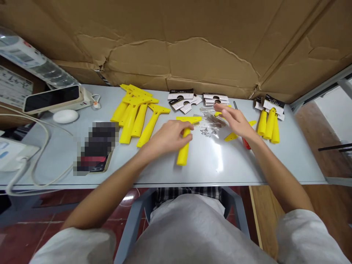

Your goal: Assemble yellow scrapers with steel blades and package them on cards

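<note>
My left hand (172, 136) is closed on a yellow T-shaped plastic scraper handle (183, 154), its wide head pointing away from me and its grip toward me. My right hand (237, 123) hovers over the parts to the right, fingers stretched out and holding nothing that I can see. Below and beside its fingertips lie thin, shiny metal blades (210, 120), partly hidden. Several small screws (205, 132) are heaped just in front of the blades. Around the right hand are small yellow plastic pieces (231, 137) and a screwdriver with a red handle (246, 144), partly covered by the wrist.
Several yellow handles (128, 124) are piled to the left. Black-and-white cards (181, 94) lie at the back, and carded yellow scrapers (271, 123) at the right. A partly blurred phone (102, 141), white cables (45, 146) and a power bank stand left. Cardboard (176, 58) walls the back.
</note>
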`<action>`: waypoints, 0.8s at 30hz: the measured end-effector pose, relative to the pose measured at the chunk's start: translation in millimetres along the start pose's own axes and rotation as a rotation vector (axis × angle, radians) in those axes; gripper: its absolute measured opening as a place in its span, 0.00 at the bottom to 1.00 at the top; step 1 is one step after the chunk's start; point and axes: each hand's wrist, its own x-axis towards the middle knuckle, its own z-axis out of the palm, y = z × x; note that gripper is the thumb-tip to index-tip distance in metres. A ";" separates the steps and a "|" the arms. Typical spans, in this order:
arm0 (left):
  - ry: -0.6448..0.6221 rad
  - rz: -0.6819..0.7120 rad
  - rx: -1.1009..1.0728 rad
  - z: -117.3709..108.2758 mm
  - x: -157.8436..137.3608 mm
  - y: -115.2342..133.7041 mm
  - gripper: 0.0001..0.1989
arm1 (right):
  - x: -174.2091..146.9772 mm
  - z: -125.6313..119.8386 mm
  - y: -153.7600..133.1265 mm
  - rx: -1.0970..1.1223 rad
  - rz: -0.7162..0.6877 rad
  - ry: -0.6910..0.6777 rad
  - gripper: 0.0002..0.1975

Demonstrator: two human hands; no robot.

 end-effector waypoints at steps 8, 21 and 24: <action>0.119 0.010 -0.131 12.7 18.1 -13.4 0.26 | -14.2 -1.2 24.3 0.527 0.177 0.025 0.51; 0.474 -0.165 -1.212 50.3 34.3 -54.7 0.21 | -29.4 -0.1 17.5 0.240 0.171 0.165 0.41; 0.455 -0.106 -0.966 48.4 28.3 -53.9 0.21 | -33.1 2.5 13.6 -0.219 -0.005 0.243 0.26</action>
